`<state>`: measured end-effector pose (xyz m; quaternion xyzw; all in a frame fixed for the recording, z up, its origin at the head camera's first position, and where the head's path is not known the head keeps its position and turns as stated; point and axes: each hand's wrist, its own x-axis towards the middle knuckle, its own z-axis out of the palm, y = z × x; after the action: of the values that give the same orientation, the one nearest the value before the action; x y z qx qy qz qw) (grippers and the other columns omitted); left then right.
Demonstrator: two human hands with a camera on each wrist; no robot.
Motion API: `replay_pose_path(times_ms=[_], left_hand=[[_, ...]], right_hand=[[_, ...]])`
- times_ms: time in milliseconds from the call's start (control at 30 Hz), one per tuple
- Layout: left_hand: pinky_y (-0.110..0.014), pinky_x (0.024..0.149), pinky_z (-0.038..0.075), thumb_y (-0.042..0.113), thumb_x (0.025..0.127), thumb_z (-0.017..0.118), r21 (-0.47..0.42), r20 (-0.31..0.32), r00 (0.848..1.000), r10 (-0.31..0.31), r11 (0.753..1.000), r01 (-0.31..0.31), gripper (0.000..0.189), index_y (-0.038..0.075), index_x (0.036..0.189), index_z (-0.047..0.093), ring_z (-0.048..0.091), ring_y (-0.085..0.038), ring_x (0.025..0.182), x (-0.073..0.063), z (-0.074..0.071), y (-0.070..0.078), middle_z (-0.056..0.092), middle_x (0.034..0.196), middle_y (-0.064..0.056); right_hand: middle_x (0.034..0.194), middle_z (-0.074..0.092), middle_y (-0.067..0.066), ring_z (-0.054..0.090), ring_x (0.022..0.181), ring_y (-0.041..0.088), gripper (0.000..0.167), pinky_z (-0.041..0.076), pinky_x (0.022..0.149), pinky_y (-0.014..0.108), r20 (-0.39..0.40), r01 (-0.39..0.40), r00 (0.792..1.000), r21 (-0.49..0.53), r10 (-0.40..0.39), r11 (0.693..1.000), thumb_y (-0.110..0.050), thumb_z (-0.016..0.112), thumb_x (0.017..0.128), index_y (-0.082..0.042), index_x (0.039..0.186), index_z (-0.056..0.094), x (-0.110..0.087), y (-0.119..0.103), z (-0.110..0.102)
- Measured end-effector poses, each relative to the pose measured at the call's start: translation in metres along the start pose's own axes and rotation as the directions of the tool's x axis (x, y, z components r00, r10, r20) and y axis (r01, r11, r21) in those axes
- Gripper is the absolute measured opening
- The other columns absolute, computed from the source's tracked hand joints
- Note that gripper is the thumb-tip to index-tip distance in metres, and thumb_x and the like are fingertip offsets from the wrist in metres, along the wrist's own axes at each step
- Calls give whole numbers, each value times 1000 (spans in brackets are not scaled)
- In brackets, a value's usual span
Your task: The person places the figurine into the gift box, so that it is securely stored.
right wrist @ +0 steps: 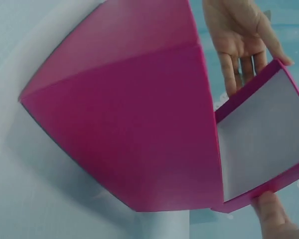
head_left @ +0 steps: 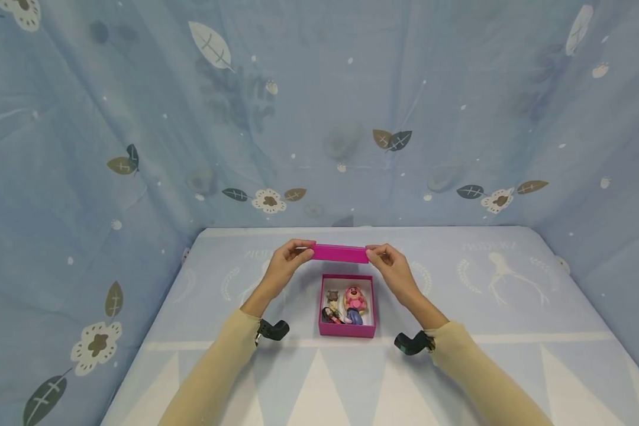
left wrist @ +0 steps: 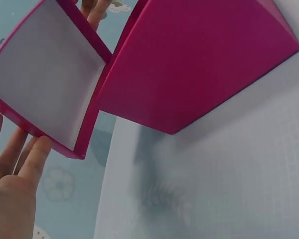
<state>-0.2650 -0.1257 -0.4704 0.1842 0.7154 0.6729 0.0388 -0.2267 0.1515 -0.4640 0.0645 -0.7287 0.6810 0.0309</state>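
A magenta box lid (head_left: pixel 341 254) with a white inside is held up behind the open box, its near side edge-on in the head view. My left hand (head_left: pixel 283 266) pinches the lid's left end, and my right hand (head_left: pixel 396 269) pinches its right end. Below and nearer stands the square magenta box (head_left: pixel 347 332) on the table. Inside it lie a pink bear figure (head_left: pixel 354 297), a dark-haired doll (head_left: pixel 332 316), a small brown-headed figure (head_left: pixel 332 296) and a purple piece (head_left: pixel 354 316). Both wrist views show the lid's white underside (left wrist: pixel 50 74) beyond the box wall.
A pale blue and white patterned cloth (head_left: pixel 319 378) covers the table. Blue fabric (head_left: pixel 319 106) with leaves and flowers hangs behind and at both sides. A dark wrist camera (head_left: pixel 274 329) sits on the left wrist and another camera (head_left: pixel 411 343) on the right.
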Motion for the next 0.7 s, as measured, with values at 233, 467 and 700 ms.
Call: replay_pose_path(times_ms=[233,467,700], left_hand=[[-20,99,48,13,96,63,-37,32,999,-29,999,31,48,2,140,51,49,-26,133,-3,4,1,48,146,-16],[-19,107,40,10,97,60,-86,82,994,-67,994,74,53,-1,146,42,36,-29,143,-4,6,-1,39,154,-15],[-21,108,39,3,94,62,-180,121,989,-79,979,100,65,-3,151,31,32,-31,145,-6,4,-4,33,157,-17]], right_hand=[[143,47,26,50,130,31,48,47,91,9,85,63,994,13,-63,998,-12,61,97,6,139,46,-2,6,-6],[156,30,23,32,143,39,56,38,107,19,157,100,983,-17,-96,995,-9,59,97,10,145,37,-5,11,-10],[160,26,18,28,147,33,58,34,111,27,211,31,977,-10,-28,999,-15,62,97,3,147,39,-8,17,-17]])
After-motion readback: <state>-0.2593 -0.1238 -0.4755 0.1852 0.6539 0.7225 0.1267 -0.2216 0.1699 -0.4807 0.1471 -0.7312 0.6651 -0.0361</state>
